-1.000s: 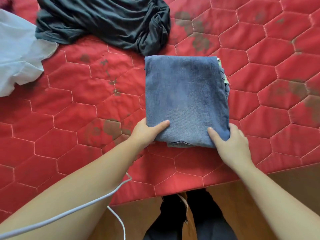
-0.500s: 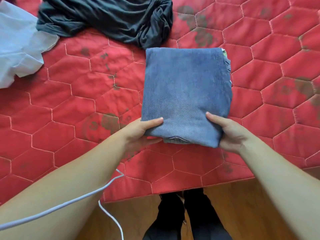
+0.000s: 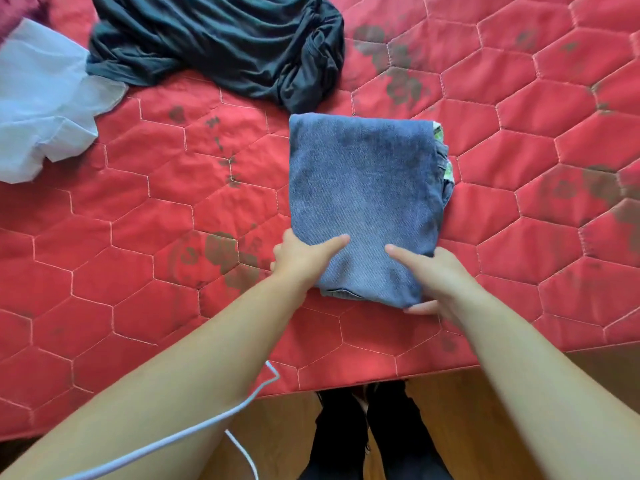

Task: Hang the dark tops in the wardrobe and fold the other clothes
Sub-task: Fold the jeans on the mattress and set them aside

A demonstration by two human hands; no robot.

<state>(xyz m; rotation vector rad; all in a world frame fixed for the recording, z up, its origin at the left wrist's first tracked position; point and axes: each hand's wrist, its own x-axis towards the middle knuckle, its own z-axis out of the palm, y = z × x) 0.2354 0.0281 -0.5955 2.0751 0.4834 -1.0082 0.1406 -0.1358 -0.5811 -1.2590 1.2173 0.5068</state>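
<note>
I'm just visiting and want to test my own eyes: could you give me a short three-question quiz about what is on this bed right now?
1. True or false: the folded denim garment lies flat on the red quilted mattress, with the left hand and the right hand both gripping its near edge.
2. Which garment lies bunched and unfolded just beyond the denim? A) a yellow towel B) the dark top C) a striped scarf
3. Fill in: the pale garment lies toward the ____ edge of the view.

Key: 1 true; 2 B; 3 left.
</note>
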